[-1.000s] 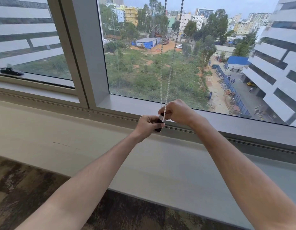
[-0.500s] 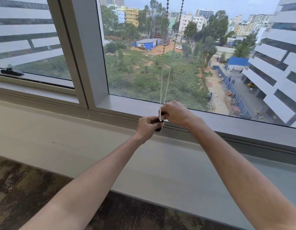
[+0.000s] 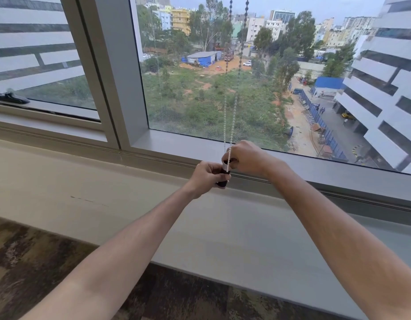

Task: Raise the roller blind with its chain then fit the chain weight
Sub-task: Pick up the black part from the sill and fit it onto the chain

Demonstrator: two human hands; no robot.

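A white bead chain point(image 3: 232, 125) hangs in two strands in front of the window glass, down to my hands. My left hand point(image 3: 205, 175) grips a small dark chain weight point(image 3: 223, 182), whose lower end shows below the fingers. My right hand point(image 3: 246, 158) sits just above and to the right, pinching the chain's lower loop against the top of the weight. The two hands touch, just above the window sill. The roller blind itself is out of view above.
A wide pale sill point(image 3: 130, 204) runs below the grey window frame point(image 3: 112, 88). A black window handle point(image 3: 11, 98) sits on the left pane's frame. Patterned carpet point(image 3: 26, 262) lies below the sill.
The two chain strands have drawn closer together. My hands have stayed at the same spot at the weight, and the right hand's fingers have shifted slightly on the chain.
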